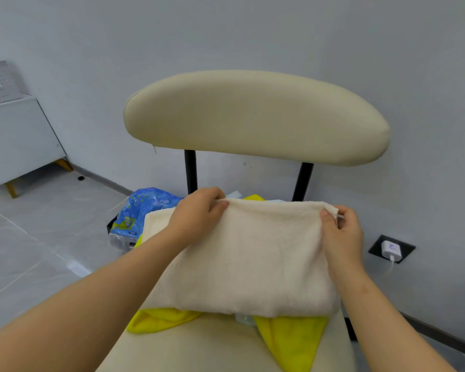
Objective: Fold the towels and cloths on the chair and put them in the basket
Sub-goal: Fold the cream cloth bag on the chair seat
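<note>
Holding cream towel [242, 253] over chair [255, 116], centre frame.
Top corners pinched by left hand [199, 210] and right hand [342, 232]; yellow cloth [293, 339] beneath; blue packet [142, 208] print unreadable.

No legible text anywhere; print on blue package [145, 208] at left centre too blurred to read, purple mark on white charger [391, 249] at right undecipherable
</note>
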{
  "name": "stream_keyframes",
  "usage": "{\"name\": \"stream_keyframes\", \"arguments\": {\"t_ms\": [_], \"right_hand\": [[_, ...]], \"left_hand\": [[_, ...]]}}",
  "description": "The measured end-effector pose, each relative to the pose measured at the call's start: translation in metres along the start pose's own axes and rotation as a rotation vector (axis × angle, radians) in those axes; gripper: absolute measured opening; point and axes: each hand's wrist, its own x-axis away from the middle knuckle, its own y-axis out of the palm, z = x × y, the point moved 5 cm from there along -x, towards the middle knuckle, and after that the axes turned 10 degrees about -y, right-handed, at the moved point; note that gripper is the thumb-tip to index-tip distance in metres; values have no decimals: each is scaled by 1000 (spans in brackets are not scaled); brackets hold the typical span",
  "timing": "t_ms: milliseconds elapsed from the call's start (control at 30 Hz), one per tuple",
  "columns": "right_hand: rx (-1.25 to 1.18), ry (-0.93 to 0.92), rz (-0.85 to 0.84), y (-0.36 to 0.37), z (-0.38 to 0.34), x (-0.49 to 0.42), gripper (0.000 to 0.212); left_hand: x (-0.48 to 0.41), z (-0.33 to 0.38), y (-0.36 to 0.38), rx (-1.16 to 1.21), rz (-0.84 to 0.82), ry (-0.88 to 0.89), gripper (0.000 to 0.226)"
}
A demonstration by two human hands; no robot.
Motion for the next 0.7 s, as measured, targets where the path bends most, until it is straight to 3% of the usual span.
{"name": "stream_keyframes", "arguments": {"t_ms": [167,400,500,567,700], "right_hand": [[130,121,-129,12,15,-1,12],[221,136,-138,2,20,17,28],[392,77,-12,-11,18,34,22],[374,73,41,-18,15,49,12],[263,135,-46,-20,17,79,16]], "left_hand": [[-7,-12,15,-176,-134,-81,18],[-5,-7,10,-201,4,-50,12],[-3,-7,8,-240,-1,-44,14],[-2,-6,4,-299,-5,-31,21],[8,-6,-7,-457,45,100,31]]}}
